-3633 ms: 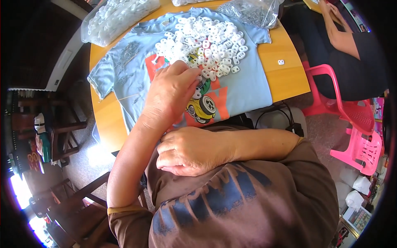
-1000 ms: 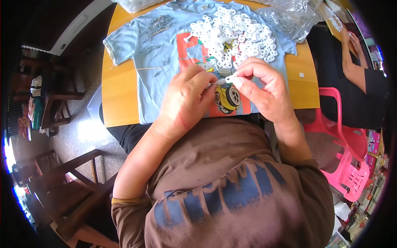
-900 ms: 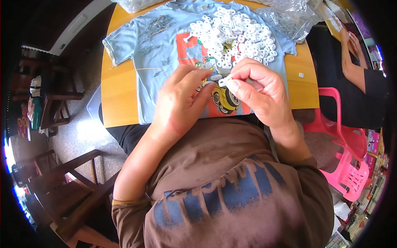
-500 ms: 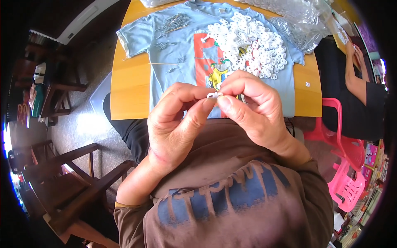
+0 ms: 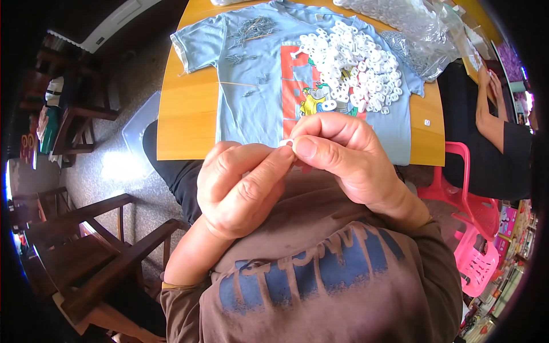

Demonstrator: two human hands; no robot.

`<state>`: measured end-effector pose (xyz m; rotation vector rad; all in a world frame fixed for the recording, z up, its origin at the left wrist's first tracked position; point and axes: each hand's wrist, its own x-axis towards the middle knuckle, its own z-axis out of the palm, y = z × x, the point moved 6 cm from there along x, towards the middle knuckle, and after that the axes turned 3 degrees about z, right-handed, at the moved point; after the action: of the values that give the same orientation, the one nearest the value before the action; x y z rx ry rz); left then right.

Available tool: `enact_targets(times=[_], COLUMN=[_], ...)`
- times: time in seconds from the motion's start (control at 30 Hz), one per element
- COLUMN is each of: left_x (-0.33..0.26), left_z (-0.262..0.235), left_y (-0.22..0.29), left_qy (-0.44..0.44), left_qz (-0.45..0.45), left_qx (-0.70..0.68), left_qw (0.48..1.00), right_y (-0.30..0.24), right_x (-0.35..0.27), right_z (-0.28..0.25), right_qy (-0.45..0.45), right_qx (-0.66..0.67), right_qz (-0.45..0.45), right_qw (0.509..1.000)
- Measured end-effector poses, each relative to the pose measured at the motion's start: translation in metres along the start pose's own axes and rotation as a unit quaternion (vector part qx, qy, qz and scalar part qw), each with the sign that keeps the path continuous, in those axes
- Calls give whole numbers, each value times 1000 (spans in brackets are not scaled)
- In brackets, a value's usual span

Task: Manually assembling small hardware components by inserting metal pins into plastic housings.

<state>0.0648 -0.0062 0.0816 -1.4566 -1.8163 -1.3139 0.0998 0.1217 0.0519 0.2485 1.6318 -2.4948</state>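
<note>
My left hand (image 5: pixel 245 190) and my right hand (image 5: pixel 347 157) meet in front of my chest, just off the near edge of the table. Both are closed in a pinch, thumb against fingers, on one small white plastic piece (image 5: pixel 286 142). The fingertips cover most of it. Beyond them a light blue T-shirt (image 5: pixel 247 103) with a printed picture lies spread out. A heap of small white plastic pieces with holes (image 5: pixel 357 57) rests on its right half. To the left on the cloth is a pile of thin grey metal pins (image 5: pixel 251 28), with several smaller clusters nearer me.
A clear plastic bag (image 5: pixel 426 43) sits at the far right of the wooden table (image 5: pixel 186 128). One white piece (image 5: pixel 427 122) lies alone on the wood. Another person's arm (image 5: pixel 493 114) is at the right, near a pink plastic chair (image 5: pixel 472 206). Dark wooden chairs (image 5: pixel 108 257) stand left.
My left hand has turned and its fingers have curled in closer around the white piece. Both hands have dropped slightly toward me, and the view has shifted a little.
</note>
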Motion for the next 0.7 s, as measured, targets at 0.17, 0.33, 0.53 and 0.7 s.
enact_targets(times=[0.17, 0.33, 0.53, 0.7], left_x=[-14, -39, -51, -60], left_z=[5, 18, 15, 16], left_y=[-17, -30, -37, -43], left_qy=[-10, 5, 49, 96], left_qz=[-332, -486, -514, -550], left_qx=[-204, -387, -390, -430], left_qw=[921, 784, 762, 710], right_y=[2, 2, 2, -32], right_x=[0, 3, 12, 35], right_z=[-3, -1, -4, -24], right_qy=[-11, 8, 37, 130], right_qx=[-54, -122, -288, -554], right_qz=[-14, -75, -176, -283], right_qw=[998, 990, 941, 772])
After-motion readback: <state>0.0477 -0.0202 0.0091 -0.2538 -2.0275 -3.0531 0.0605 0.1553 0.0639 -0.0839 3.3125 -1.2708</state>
